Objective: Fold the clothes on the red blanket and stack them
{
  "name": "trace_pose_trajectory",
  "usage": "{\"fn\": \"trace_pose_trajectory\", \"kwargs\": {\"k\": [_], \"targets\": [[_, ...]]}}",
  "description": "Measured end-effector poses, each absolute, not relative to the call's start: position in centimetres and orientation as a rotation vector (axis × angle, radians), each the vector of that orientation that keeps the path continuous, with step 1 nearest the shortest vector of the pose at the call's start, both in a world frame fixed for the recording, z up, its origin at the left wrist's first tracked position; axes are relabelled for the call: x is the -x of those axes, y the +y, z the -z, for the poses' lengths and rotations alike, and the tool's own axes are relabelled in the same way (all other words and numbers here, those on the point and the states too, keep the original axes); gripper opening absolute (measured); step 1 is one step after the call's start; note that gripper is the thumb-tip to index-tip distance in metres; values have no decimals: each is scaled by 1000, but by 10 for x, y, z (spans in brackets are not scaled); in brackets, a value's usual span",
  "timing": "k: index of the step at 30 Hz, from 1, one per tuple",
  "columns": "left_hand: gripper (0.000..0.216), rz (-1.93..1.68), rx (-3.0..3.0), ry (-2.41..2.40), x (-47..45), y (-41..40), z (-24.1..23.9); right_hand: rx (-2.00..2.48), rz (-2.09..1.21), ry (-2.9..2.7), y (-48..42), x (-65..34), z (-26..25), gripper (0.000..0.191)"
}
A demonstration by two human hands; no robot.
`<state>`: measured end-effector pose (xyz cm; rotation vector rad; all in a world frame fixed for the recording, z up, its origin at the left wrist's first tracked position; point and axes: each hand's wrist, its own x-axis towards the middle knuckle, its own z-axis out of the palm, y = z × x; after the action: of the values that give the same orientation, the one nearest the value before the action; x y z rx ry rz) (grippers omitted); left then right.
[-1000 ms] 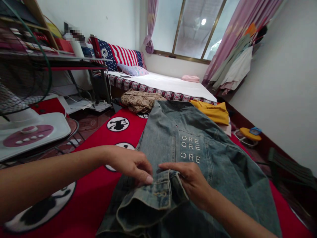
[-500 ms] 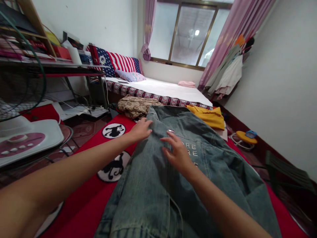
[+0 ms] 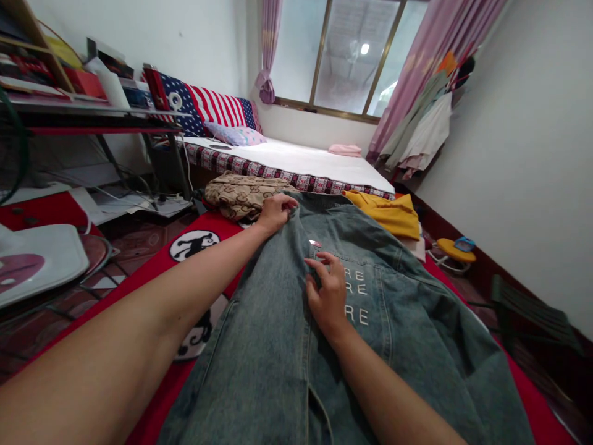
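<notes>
A faded blue denim jacket (image 3: 407,321) with white lettering lies spread over a red blanket (image 3: 217,232) printed with black-and-white cartoon rounds. My left hand (image 3: 277,212) reaches far forward and pinches the jacket's upper left edge, fingers closed on the cloth. My right hand (image 3: 327,290) rests on the middle of the jacket beside the lettering, fingers curled and pressing a fold of denim.
A brown patterned bag (image 3: 241,193) and a yellow garment (image 3: 389,213) lie beyond the jacket. Behind them is a bed (image 3: 306,162) with a flag pillow. A white fan base (image 3: 37,259) and a cluttered desk (image 3: 92,111) stand left. Clothes (image 3: 426,130) hang at right.
A second ago both hands held a folded sleeve cuff near me. The sleeve now lies flat. The left hand went forward to the jacket's far edge; the right hand sits mid-jacket.
</notes>
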<state>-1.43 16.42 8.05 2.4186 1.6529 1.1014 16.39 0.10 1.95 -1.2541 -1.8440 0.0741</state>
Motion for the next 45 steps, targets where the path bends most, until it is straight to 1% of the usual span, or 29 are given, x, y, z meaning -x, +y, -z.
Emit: {"fn": "trace_pose_trajectory", "kwargs": {"k": [2,4,6,8,9,11,13,16,20,23,25,26,28,30,31,32,34,36,39,42,45], "targets": [[36,-1017,-2525,1672,16,163,-79,1262,-42,-2089,-5,-159,-22,44],[29,-958,-2564,1716,16,157,-79,1282,-98,-2314,-8,-154,-22,52],[26,-939,-2614,1731,11,143,-78,1322,-137,-2412,-9,-151,-21,53],[29,-938,-2671,1688,2,122,-73,1359,-133,-2414,-8,-149,-20,53],[34,-931,-2679,1656,-1,110,-67,1366,-129,-2407,-8,-149,-20,53],[53,-870,-2634,1615,-4,86,-49,1364,-132,-2395,-9,-150,-20,50],[63,-712,-2544,1639,0,67,-26,1351,-146,-2375,-9,-152,-21,45],[65,-517,-2520,1687,11,57,-2,1319,-199,-2340,-8,-153,-19,38],[67,-485,-2602,1714,14,58,4,1294,-335,-2295,-12,-162,-22,35],[69,-441,-2638,1720,13,57,2,1254,-427,-2369,-35,-186,-41,38],[70,-421,-2658,1735,13,53,1,1371,-390,-2381,-61,-216,-62,35],[70,-415,-2667,1744,13,52,1,1504,-315,-2342,-75,-236,-73,32],[70,-408,-2680,1761,12,49,1,1844,-13,-2174,-104,-280,-91,33],[70,-419,-2682,1780,11,47,1,2179,244,-1924,-130,-326,-97,40],[69,-433,-2682,1789,10,46,1,2307,268,-1797,-142,-347,-95,46],[69,-451,-2680,1799,9,46,1,2389,220,-1700,-152,-364,-90,50],[67,-490,-2678,1812,8,46,2,2421,-102,-1632,-171,-387,-73,50],[67,-522,-2675,1819,8,46,4,2304,-416,-1625,-185,-396,-54,44],[66,-563,-2675,1815,8,45,7,2143,-648,-1578,-198,-405,-41,41],[64,-608,-2669,1801,8,44,8,2228,-669,-1385,-196,-440,-63,45],[59,-677,-2637,1783,7,41,3,2263,-313,-1003,-175,-494,-111,40]]}}
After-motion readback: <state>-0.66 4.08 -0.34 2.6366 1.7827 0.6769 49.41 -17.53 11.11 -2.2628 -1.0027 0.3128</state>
